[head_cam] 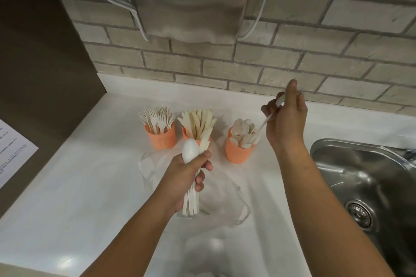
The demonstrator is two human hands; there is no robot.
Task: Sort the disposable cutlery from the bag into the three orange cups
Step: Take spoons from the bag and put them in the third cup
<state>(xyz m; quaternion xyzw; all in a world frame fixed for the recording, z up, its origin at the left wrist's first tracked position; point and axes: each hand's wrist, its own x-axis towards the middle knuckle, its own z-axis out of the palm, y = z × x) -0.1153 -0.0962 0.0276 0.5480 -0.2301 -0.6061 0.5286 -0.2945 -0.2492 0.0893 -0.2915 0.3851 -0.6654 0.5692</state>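
Bag [216,213]: clear, slack on the table [90,186], nearest me.
Left hand [191,177]: fist wrapped round a bundle [191,200] of unsorted pieces, kept upright for picking.
Right hand [287,117]: raised, fingers pinching one spoon [265,122], bowl down into the spoon cup [239,149].
Knife cup [197,136], fork cup [160,136]: upright, behind.

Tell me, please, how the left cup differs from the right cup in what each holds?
The left cup holds forks, tines up; the right cup holds spoons, bowls up. The right hand holds a utensil angled into the right cup; nothing reaches the left cup. Both are orange and upright.
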